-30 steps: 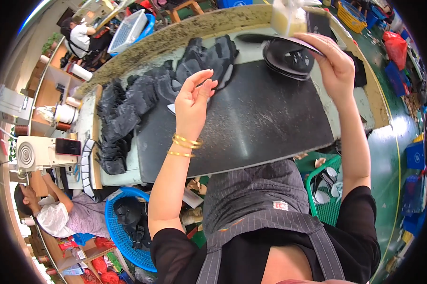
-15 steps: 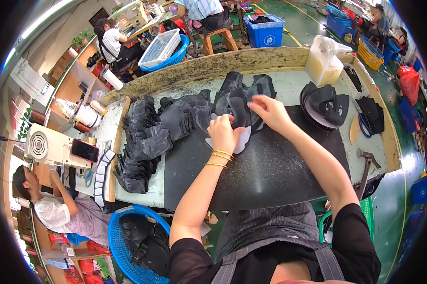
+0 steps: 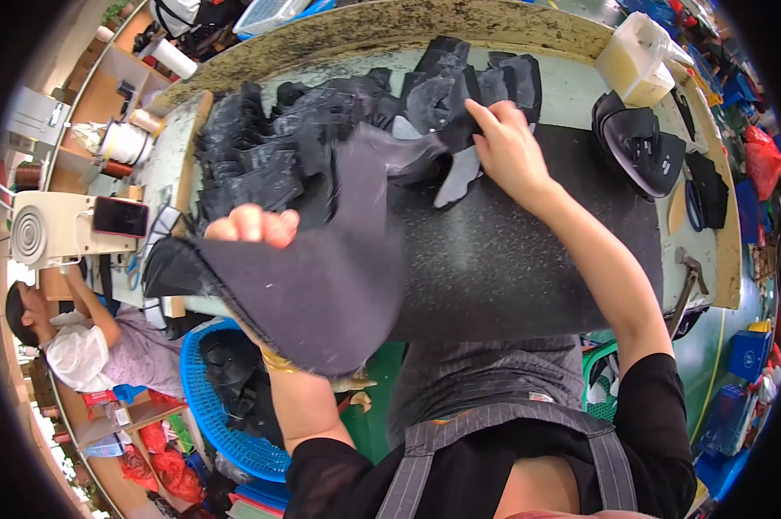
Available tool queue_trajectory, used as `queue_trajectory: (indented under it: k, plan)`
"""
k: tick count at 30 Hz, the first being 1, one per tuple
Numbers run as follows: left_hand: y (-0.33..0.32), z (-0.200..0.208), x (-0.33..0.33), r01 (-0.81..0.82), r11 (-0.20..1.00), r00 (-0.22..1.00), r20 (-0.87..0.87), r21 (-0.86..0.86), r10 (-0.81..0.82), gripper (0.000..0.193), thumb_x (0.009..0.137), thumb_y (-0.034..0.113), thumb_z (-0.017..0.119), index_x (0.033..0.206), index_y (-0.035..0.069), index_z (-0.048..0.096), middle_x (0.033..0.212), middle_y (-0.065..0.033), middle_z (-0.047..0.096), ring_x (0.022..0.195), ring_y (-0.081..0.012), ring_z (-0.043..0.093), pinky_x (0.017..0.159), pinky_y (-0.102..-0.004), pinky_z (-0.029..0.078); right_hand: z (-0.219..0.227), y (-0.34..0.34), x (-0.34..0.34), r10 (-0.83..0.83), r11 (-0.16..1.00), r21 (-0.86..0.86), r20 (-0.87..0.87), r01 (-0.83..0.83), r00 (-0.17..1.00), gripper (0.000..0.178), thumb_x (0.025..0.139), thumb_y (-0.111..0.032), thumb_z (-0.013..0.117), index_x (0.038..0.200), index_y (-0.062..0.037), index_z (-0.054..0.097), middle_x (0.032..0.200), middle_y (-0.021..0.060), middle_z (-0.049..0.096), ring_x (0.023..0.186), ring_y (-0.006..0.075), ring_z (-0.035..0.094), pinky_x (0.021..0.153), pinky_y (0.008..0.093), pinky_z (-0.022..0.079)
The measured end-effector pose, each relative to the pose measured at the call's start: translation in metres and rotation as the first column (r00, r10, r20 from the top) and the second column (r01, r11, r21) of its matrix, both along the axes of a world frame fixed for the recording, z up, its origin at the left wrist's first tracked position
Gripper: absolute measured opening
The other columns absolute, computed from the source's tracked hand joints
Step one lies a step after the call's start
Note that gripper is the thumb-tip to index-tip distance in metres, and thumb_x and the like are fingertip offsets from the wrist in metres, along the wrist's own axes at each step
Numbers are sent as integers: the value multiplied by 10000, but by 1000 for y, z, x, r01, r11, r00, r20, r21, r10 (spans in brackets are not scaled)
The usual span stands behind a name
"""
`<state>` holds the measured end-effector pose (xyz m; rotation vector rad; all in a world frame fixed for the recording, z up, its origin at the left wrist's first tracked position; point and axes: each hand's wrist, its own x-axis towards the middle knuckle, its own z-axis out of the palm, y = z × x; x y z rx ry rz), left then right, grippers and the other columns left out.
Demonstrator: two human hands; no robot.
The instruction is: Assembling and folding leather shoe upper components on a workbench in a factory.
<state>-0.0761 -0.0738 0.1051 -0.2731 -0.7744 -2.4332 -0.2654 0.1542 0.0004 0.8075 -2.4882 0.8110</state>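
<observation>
My left hand (image 3: 254,227) is closed on a dark shoe upper piece (image 3: 321,285), a large curved panel that sags over my wrist. Its narrow end, blurred by motion, stretches toward the pile of black cut pieces (image 3: 438,95). At the right side of that pile is my right hand (image 3: 513,147), thumb and forefinger apart, fingertips over the pieces. Beneath it a light grey patch (image 3: 460,176) shows on the edge of the black mat (image 3: 512,259). More black pieces (image 3: 252,156) lie in overlapping rows on the left of the table.
Stacked dark curved pieces (image 3: 637,147), scissors (image 3: 693,206), a hammer (image 3: 688,281) and a plastic bottle of yellowish liquid (image 3: 640,65) are on the right. A blue basket (image 3: 202,389) stands below the table's left end. Another person (image 3: 88,337) sits at the left.
My left hand has swung left and nearer to me, lifting the dark upper piece off the mat. My right hand stays by the pile. The view has shifted closer to the table.
</observation>
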Motion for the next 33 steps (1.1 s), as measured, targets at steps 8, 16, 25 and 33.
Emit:
queue_trajectory:
  k: [8,16,25,33]
  plan:
    - [18,-40,6,261,946,963,112,-192,-243,178,1001,36,582,1164,63,648,1152,-57,709,996,-139,679,921,-277,535,91,-25,104,796,567,-785,444,-250,412,280,1004,-203,616,1192,1,655,1047,141,677,1017,224,646,903,340,496]
    - [69,-66,3,212,969,936,312,-129,-163,173,999,91,629,1151,9,633,1024,-74,709,870,-133,681,768,-257,556,96,-3,152,760,569,-822,518,-19,392,375,1010,-235,630,1275,26,576,1084,92,662,967,144,633,867,296,523]
    - [83,-61,21,255,747,889,453,-614,68,110,911,-37,693,995,14,643,905,12,655,823,-46,584,767,-194,467,108,30,125,755,571,-816,565,91,333,483,1030,-391,571,1322,-6,589,1172,47,639,1043,111,576,918,276,458]
    - [79,-73,12,347,536,891,450,-769,68,120,925,39,706,1017,12,634,889,4,666,807,-77,597,751,-221,475,98,37,114,711,685,-710,603,-162,362,252,1035,-216,597,1167,-14,667,942,-28,621,869,37,550,760,211,465]
